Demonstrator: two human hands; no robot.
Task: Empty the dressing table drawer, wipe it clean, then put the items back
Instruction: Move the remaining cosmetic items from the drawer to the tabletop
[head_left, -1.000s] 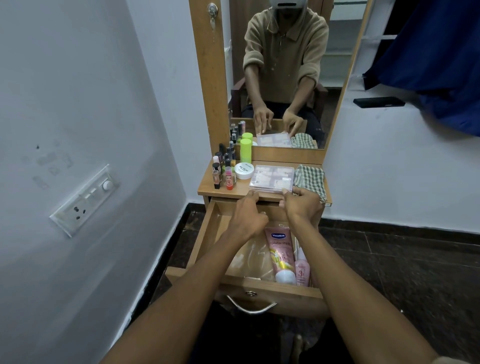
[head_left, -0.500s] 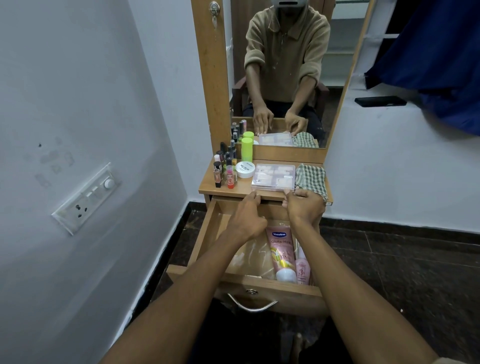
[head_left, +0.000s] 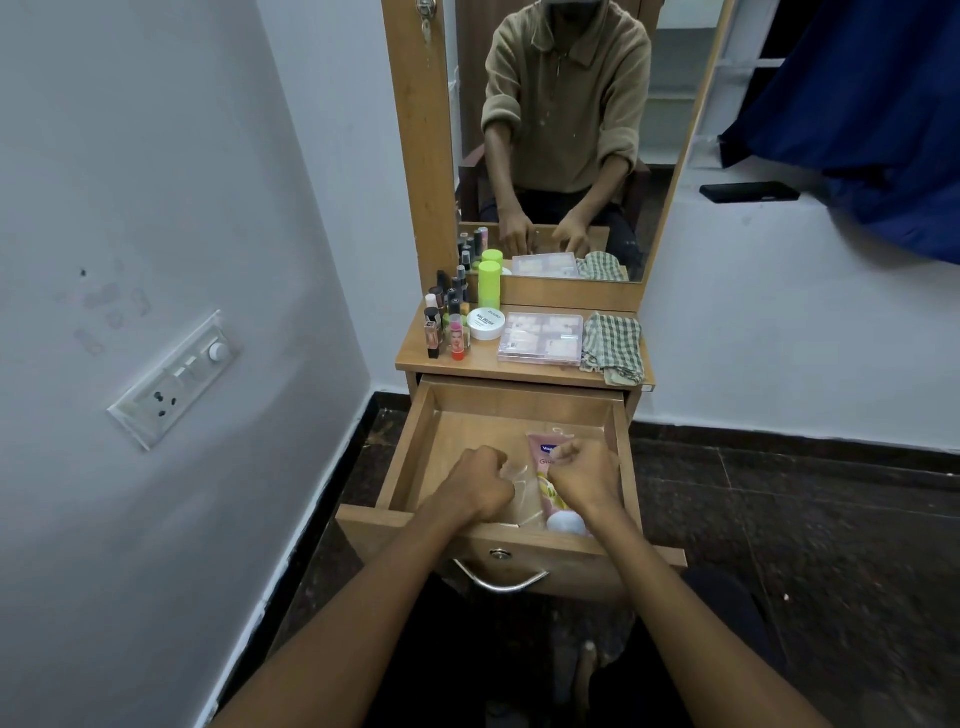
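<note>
The wooden drawer (head_left: 410, 452) of the dressing table is pulled out wide. Inside lies a clear plastic pouch (head_left: 519, 499) with a pink lotion tube (head_left: 540, 480), its white cap toward me. My left hand (head_left: 478, 483) is closed in a fist on the pouch's left edge. My right hand (head_left: 587, 478) is closed on the pouch's right side, over the tube. A second pink bottle beside the tube is hidden under my right hand. A green checked cloth (head_left: 613, 345) lies on the tabletop's right end.
On the tabletop (head_left: 467, 361) stand several small nail polish bottles (head_left: 441, 322), a green bottle (head_left: 489, 286), a white jar (head_left: 485, 323) and a clear compartment box (head_left: 540, 338). A mirror rises behind. The wall is close on the left; a dark phone (head_left: 748, 192) lies on the right ledge.
Both hands have dropped from the tabletop's front edge into the drawer and closed on the clear pouch. The view has tilted down a little.
</note>
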